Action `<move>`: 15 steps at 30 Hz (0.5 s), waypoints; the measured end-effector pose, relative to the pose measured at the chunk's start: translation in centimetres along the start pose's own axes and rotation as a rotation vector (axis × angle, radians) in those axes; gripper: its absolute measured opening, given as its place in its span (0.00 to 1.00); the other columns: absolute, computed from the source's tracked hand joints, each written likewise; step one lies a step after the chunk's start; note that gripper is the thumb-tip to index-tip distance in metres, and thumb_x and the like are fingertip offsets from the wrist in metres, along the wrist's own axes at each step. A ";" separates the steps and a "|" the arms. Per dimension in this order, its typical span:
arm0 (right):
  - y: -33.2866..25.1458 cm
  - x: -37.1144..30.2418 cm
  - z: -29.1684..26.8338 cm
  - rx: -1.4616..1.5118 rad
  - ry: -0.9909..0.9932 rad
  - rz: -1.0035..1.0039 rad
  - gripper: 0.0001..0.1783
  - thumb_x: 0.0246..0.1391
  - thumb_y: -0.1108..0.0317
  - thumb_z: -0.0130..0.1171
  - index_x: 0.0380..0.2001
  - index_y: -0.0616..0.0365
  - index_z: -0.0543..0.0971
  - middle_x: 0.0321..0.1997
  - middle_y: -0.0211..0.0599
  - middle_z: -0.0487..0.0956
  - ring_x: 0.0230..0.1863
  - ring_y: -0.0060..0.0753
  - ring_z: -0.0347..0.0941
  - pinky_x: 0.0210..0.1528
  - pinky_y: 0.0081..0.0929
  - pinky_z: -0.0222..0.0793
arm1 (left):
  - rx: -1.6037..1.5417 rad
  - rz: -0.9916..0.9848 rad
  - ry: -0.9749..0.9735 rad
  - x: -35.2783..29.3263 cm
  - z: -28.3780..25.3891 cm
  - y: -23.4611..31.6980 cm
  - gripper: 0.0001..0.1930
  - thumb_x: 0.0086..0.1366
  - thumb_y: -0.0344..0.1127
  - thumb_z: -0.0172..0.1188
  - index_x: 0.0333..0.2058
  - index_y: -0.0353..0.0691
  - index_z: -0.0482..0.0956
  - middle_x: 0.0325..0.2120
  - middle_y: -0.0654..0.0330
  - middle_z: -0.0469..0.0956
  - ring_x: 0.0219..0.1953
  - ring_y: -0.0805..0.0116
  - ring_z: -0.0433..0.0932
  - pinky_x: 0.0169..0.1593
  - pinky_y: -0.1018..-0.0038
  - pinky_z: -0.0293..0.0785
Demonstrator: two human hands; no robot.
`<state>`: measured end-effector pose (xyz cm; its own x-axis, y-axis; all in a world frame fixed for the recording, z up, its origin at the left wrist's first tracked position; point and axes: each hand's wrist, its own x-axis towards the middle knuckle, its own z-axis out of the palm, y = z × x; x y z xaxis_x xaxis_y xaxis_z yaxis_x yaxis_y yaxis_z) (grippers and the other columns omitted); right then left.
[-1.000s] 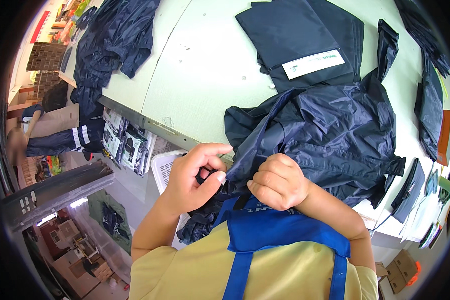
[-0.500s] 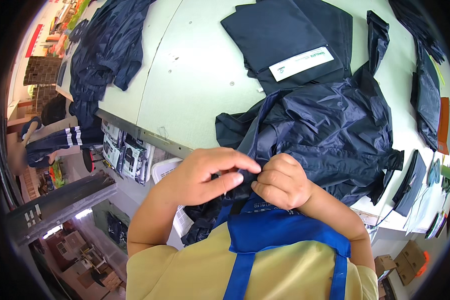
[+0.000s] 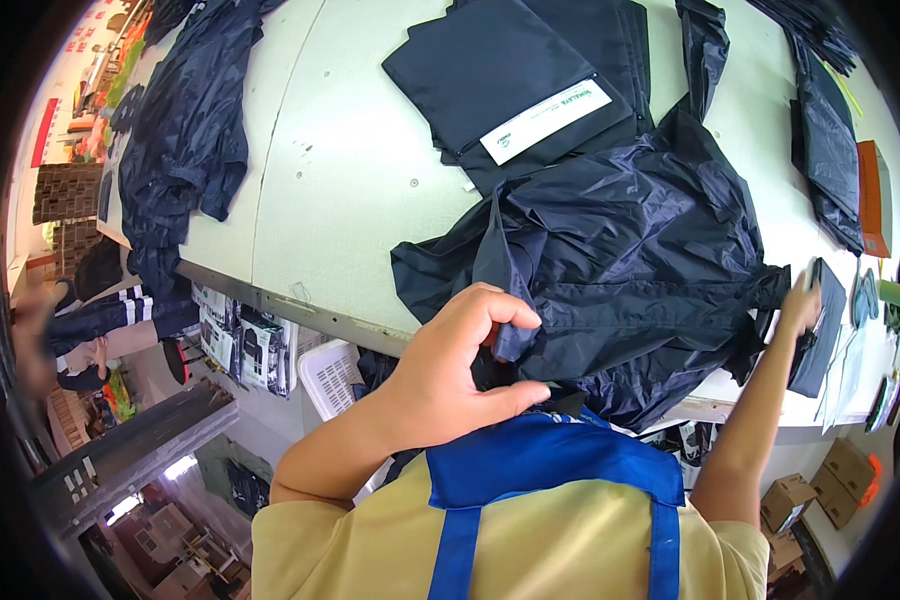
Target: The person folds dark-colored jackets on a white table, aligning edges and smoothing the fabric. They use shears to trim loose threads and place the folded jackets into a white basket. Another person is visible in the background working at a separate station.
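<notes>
A dark navy, shiny garment [image 3: 640, 260] lies crumpled on the table in front of me, one narrow end stretching toward the far side. At its near left edge my left hand [image 3: 470, 365] has its fingers curled round a fold of the cloth, the thumb apart below. Out to the right, my right hand [image 3: 800, 305] is smeared by motion. It is over the near end of a flat black pouch [image 3: 820, 335], just past the garment's right edge. Whether its fingers have taken hold of anything does not show.
Flat black bags [image 3: 510, 75] with a white label lie beyond the garment. More dark garments [image 3: 185, 130] hang over the table's left part. An orange box [image 3: 873, 195] stands at far right. Below the table edge are a white basket [image 3: 327, 380] and cardboard boxes [image 3: 840, 480]. Another person stands at left.
My right hand has left the spot beside my left hand and swung far right to the black pouch. My left hand stays at the garment's edge. The whole view has shifted slightly.
</notes>
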<state>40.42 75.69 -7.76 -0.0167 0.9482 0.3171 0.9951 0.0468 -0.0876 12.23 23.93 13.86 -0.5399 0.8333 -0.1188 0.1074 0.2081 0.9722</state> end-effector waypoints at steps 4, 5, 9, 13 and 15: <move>13.4 2.7 7.1 -0.331 -0.324 0.194 0.43 0.48 0.30 0.50 0.53 0.58 0.74 0.56 0.55 0.72 0.61 0.57 0.63 0.61 0.53 0.56 | 0.126 0.067 0.091 -0.3 0.9 -0.3 0.20 0.50 0.23 0.64 0.43 0.40 0.72 0.38 0.59 0.74 0.35 0.67 0.74 0.37 0.76 0.71; 14.2 2.7 7.4 -0.232 -0.350 0.035 0.41 0.50 0.33 0.51 0.51 0.59 0.75 0.54 0.55 0.74 0.58 0.55 0.66 0.60 0.48 0.59 | 0.114 0.051 0.098 -0.6 1.1 -0.1 0.19 0.50 0.22 0.63 0.43 0.40 0.73 0.38 0.59 0.74 0.35 0.68 0.74 0.37 0.76 0.71; 15.5 3.5 8.1 -0.047 -0.338 -0.136 0.31 0.53 0.44 0.54 0.49 0.60 0.75 0.47 0.55 0.77 0.50 0.53 0.74 0.55 0.37 0.66 | 0.089 -0.034 0.038 -0.9 1.3 0.9 0.20 0.51 0.17 0.61 0.45 0.34 0.72 0.40 0.57 0.71 0.42 0.71 0.73 0.47 0.78 0.68; 14.3 3.7 8.8 -0.112 -0.417 -0.241 0.24 0.49 0.56 0.57 0.46 0.59 0.76 0.48 0.55 0.77 0.48 0.56 0.74 0.52 0.42 0.68 | 0.097 -0.051 0.039 -0.7 1.5 1.1 0.20 0.51 0.16 0.59 0.45 0.32 0.72 0.41 0.57 0.72 0.44 0.72 0.72 0.48 0.77 0.68; 8.6 0.5 6.1 0.075 -0.359 -0.212 0.21 0.45 0.61 0.58 0.43 0.59 0.76 0.46 0.56 0.77 0.48 0.56 0.74 0.50 0.43 0.69 | 0.122 -0.013 0.105 -1.1 2.2 0.3 0.19 0.50 0.17 0.60 0.44 0.34 0.74 0.39 0.57 0.74 0.39 0.70 0.73 0.44 0.77 0.69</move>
<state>48.36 78.48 -14.10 -0.2664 0.9638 -0.0124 0.9563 0.2627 -0.1285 14.66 24.25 13.87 -0.6254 0.7734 -0.1030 0.1973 0.2845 0.9382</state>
